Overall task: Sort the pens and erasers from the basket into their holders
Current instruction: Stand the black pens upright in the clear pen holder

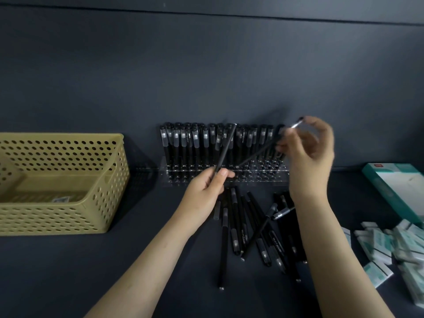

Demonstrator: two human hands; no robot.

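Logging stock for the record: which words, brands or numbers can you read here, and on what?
No text can be read.
White print on the loose pens: blurred.
The sticker inside the basket: too small.
Red mark on the box: unreadable.
Print on the erasers: blurred.

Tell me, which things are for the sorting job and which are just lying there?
For the job: basket, pen holder, loose pens, left-hand pen, right-hand pen, erasers, teal box, probably for erasers.
Just there: table, small label inside the basket.

front holder holes [263, 177] open, standing pens [197, 143] behind
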